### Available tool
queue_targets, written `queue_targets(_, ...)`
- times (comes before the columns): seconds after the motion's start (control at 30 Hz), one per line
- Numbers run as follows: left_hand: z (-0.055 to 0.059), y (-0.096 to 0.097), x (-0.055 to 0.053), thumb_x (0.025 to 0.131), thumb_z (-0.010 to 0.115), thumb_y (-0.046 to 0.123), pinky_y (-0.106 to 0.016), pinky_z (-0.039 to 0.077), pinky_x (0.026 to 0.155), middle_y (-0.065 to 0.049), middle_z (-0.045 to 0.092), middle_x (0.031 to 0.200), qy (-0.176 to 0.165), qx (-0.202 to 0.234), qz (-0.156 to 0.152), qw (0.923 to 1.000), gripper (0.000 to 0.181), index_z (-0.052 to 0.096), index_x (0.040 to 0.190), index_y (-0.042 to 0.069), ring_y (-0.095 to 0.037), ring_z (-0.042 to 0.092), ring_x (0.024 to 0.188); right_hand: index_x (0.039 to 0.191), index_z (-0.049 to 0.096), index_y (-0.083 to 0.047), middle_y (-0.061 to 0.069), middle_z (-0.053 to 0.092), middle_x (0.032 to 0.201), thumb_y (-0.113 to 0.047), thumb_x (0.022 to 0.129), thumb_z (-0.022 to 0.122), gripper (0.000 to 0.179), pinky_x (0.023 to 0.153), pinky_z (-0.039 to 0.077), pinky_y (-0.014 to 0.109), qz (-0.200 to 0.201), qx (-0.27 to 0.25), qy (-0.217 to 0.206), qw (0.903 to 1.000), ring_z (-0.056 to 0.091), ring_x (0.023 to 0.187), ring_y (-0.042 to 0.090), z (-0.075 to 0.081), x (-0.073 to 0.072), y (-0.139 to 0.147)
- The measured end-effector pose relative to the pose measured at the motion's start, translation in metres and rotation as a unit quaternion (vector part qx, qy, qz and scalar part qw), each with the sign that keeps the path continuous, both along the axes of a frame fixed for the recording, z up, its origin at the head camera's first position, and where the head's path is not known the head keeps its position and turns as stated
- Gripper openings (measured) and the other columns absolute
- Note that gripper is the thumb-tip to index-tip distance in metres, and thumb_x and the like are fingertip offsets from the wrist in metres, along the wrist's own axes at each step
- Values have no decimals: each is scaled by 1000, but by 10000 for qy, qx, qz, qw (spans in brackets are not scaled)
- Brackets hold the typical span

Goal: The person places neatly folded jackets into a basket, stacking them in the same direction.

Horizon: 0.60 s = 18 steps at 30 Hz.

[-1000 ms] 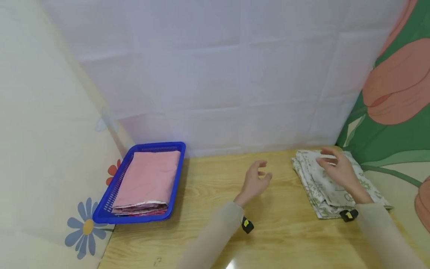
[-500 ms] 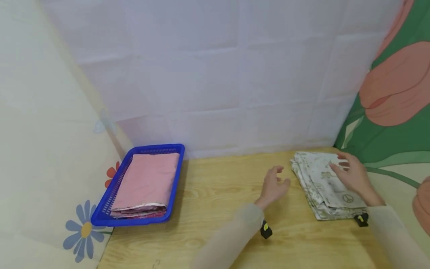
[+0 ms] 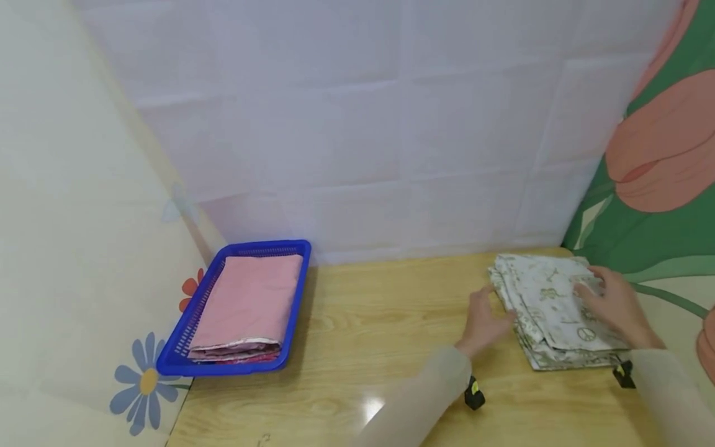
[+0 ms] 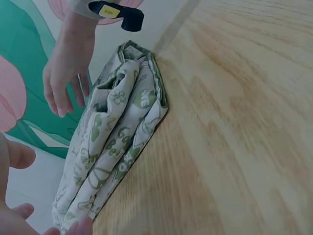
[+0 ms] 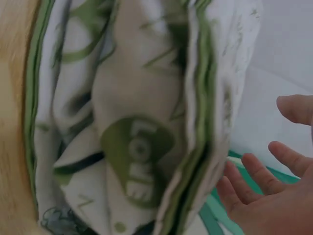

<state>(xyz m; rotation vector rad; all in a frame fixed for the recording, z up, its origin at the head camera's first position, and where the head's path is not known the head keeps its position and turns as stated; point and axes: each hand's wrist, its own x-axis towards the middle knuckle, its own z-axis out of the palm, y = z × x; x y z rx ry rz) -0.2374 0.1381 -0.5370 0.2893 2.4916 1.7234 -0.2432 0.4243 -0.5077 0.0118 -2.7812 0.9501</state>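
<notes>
A folded white cloth with green print point(image 3: 553, 304) lies on the right part of the wooden table, its layers stacked thick. My left hand point(image 3: 485, 323) is at the cloth's left edge, fingers spread and loosely bent. In the left wrist view its fingertips point(image 4: 80, 226) come close to the lower end of the folds. Over the cloth's right side is my right hand point(image 3: 620, 307), with thumb and fingers apart. The right wrist view shows that hand point(image 5: 274, 191) beside the cloth's green-edged layers point(image 5: 200, 98), holding nothing.
A blue plastic basket point(image 3: 296, 310) stands at the table's left, with a folded pink cloth point(image 3: 248, 301) inside. A white sheet point(image 3: 357, 136) hangs behind the table point(image 3: 357, 335). Flower-painted walls point(image 3: 665, 248) rise at the sides.
My left hand has moved right, from the middle of the table to the cloth's left edge. My right hand has shifted right and slightly down across the cloth. The cloth and basket stay put.
</notes>
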Motion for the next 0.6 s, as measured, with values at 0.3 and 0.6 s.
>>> queue_targets(0.3, 6, 22, 10, 96, 75, 41, -38, 48, 115, 4, 45, 152, -385, 56, 119, 9992, 66, 50, 156, 28, -16, 50, 139, 156, 28, 20, 50, 37, 147, -37, 111, 53, 77, 97, 39, 78, -115, 191, -148, 9996, 39, 128, 68, -11, 0, 20)
queue_targets(0.6, -8, 33, 8, 92, 78, 46, -37, 49, 114, 2, 47, 153, -491, -381, 230, 9978, 69, 51, 154, 33, -17, 52, 138, 154, 34, 18, 51, 41, 141, -36, 110, 55, 73, 90, 44, 77, 33, 427, -323, 9986, 47, 119, 68, -16, 4, 32)
